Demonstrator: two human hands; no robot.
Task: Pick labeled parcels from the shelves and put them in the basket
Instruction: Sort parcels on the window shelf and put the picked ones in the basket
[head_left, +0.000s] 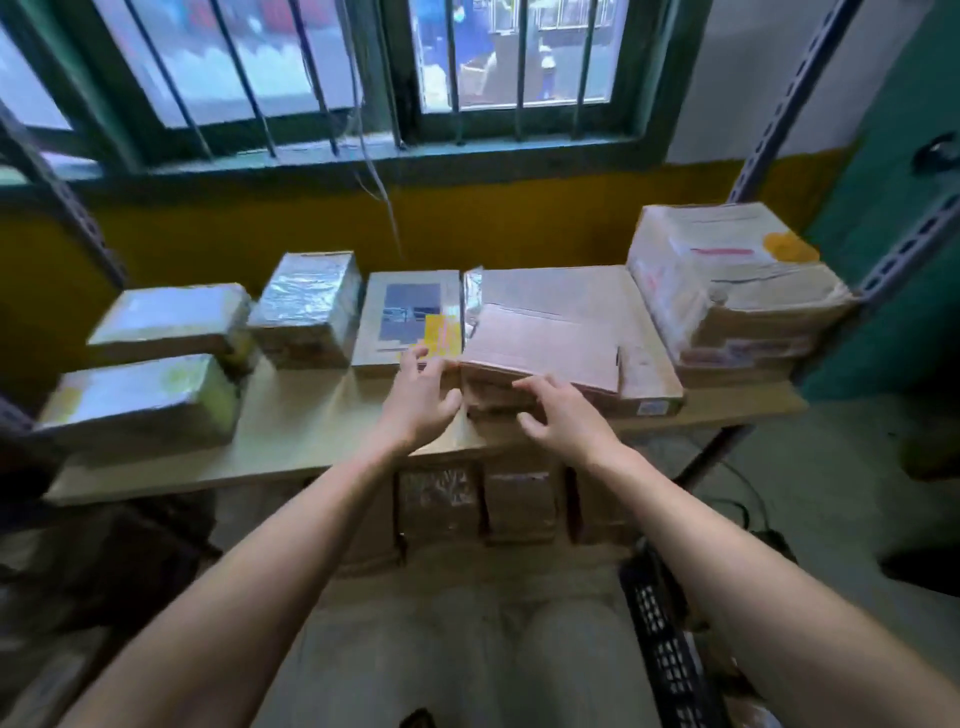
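A flat cardboard parcel (545, 338) tops a low stack at the shelf's middle. My left hand (423, 397) is at its front left corner, fingers spread, fingertips touching the gap beside a parcel with a blue and yellow label (410, 317). My right hand (563, 413) hovers at the stack's front edge with fingers apart and curled, holding nothing. Three plastic-wrapped parcels (306, 306) (174, 319) (143, 397) lie on the left. A black slotted basket (667, 654) stands low on the right, partly behind my right forearm.
The tan shelf board (291, 431) carries everything. A taller stack of labeled parcels (727, 291) fills the right end by a metal upright (795, 98). More boxes (519, 506) sit on the level below. A barred window is behind.
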